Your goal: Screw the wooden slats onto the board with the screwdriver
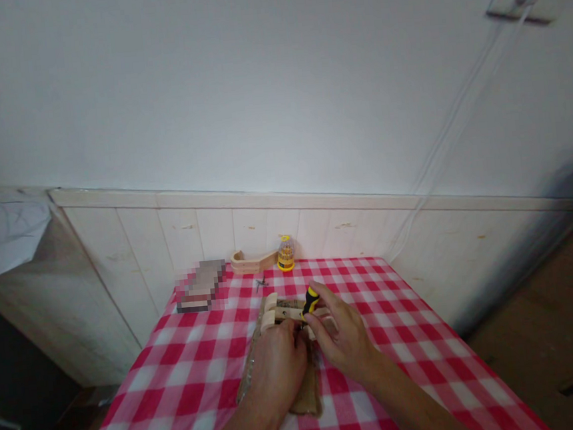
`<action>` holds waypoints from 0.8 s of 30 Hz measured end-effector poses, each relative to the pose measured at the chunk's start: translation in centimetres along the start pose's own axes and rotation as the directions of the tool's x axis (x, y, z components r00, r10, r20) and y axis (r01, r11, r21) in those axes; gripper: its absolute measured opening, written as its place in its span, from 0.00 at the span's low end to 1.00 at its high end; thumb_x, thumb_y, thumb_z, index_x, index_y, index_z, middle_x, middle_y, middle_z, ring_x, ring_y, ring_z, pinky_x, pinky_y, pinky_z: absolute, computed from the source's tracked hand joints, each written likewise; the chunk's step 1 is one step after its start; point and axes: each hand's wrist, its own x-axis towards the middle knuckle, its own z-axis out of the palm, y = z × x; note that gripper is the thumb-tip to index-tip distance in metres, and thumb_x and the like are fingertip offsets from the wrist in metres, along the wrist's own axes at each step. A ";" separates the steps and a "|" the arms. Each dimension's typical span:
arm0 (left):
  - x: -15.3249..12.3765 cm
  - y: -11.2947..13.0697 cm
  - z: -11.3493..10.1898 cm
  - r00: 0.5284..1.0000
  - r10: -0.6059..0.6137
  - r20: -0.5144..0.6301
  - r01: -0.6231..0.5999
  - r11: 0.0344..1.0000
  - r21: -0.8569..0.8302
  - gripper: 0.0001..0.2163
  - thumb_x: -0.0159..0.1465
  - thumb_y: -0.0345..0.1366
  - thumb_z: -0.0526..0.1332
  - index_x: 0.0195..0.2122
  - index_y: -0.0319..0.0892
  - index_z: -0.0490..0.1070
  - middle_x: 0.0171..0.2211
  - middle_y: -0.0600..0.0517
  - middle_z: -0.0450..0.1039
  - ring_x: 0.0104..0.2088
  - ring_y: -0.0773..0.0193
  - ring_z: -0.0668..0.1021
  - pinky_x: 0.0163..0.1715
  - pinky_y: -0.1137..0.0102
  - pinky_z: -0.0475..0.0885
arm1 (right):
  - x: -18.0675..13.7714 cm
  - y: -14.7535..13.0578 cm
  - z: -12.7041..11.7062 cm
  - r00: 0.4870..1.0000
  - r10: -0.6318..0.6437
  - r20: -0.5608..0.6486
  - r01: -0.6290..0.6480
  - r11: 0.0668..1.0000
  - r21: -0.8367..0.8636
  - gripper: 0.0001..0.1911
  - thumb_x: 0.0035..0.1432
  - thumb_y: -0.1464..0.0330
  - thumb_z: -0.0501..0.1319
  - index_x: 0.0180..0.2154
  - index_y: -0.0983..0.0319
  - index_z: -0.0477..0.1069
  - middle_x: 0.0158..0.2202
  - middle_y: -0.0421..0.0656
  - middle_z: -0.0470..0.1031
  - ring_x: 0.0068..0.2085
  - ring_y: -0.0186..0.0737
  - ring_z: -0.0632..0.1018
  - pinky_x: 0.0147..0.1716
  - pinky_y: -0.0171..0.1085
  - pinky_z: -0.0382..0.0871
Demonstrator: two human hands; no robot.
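Note:
My right hand [341,334] is closed around a small screwdriver with a black and yellow handle [310,302], its tip pointing down at a pale wooden assembly [274,313]. My left hand [276,370] is curled and pressed on the near part of that wooden assembly, holding it down. The assembly rests on a brown cardboard sheet [309,395] on a table with a red and white checked cloth [190,374].
At the table's far edge lie a curved wooden piece [251,261], a yellow screwdriver-bit holder [285,253], a few small dark screws [260,284] and a blurred-out box [201,286]. A white panelled wall stands right behind the table, with a cable [441,144] down from a socket.

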 end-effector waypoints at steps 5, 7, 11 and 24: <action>-0.2 0.1 -0.1 1.000 0.000 -0.001 0.000 1.000 -0.005 0.10 0.72 0.34 0.57 0.42 0.47 0.79 0.39 0.50 0.84 0.39 0.57 0.83 0.33 0.68 0.64 | -0.2 -0.1 0.1 0.999 0.051 0.013 -0.050 0.999 -0.019 0.32 0.69 0.72 0.58 0.71 0.55 0.57 0.46 0.49 0.83 0.44 0.48 0.86 0.45 0.45 0.84; -0.2 0.3 -0.2 1.000 0.001 -0.002 -0.001 1.000 -0.005 0.10 0.73 0.34 0.56 0.42 0.47 0.79 0.39 0.50 0.84 0.38 0.58 0.83 0.32 0.68 0.64 | -0.3 0.1 0.3 0.997 0.083 0.009 -0.083 0.997 -0.005 0.31 0.69 0.72 0.59 0.70 0.54 0.58 0.44 0.47 0.84 0.42 0.47 0.86 0.44 0.45 0.84; -0.1 0.4 -0.3 1.000 -0.009 -0.001 0.009 1.000 0.002 0.10 0.73 0.35 0.57 0.41 0.45 0.79 0.37 0.49 0.83 0.37 0.57 0.83 0.31 0.68 0.63 | -0.4 0.5 0.5 0.992 0.128 0.001 -0.127 0.990 0.064 0.30 0.69 0.71 0.61 0.69 0.53 0.61 0.43 0.46 0.84 0.40 0.45 0.86 0.43 0.43 0.84; -0.3 0.7 -0.7 1.000 -0.010 0.023 0.010 1.000 0.011 0.12 0.74 0.36 0.54 0.45 0.45 0.79 0.40 0.48 0.84 0.40 0.57 0.84 0.35 0.68 0.67 | -0.5 0.7 0.8 0.970 0.243 0.006 -0.240 0.955 0.172 0.24 0.69 0.64 0.64 0.64 0.56 0.68 0.38 0.44 0.82 0.33 0.39 0.84 0.31 0.33 0.83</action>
